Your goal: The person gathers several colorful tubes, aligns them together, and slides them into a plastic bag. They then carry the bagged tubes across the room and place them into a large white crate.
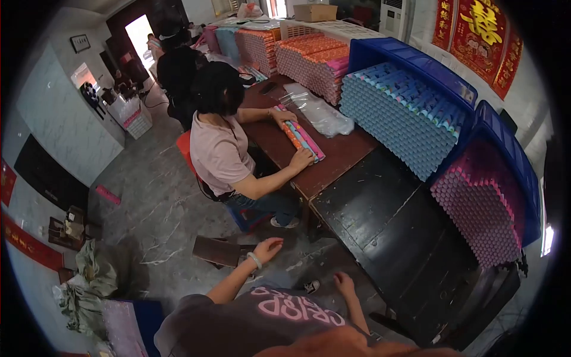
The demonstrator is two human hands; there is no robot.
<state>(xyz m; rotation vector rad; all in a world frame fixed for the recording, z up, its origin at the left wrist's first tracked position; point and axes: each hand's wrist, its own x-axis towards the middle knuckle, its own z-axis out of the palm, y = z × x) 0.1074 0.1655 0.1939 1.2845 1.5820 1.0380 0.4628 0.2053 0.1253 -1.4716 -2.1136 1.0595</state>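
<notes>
My left hand (269, 250), with a pale bracelet at its wrist, hangs over the grey floor near a small brown wooden stool (217, 251). Its fingers are loosely stretched and hold nothing. My right hand (344, 284) is low beside the black table (392, 220), apart from its edge, with relaxed fingers and nothing visible in them. Ahead, a seated co-worker in a light pink shirt (217, 149) rests both hands on a few patterned tubes (302, 140), orange, blue and pink, lying on the brown table (339, 156).
A blue crate (413, 62) on its side holds stacked blue tubes (398, 113); another blue crate (511, 154) holds pink tubes (476, 214). Orange tubes (312, 62) are piled farther back. Clear plastic bags (321, 110) lie on the brown table. A pink tube (108, 195) lies on the floor.
</notes>
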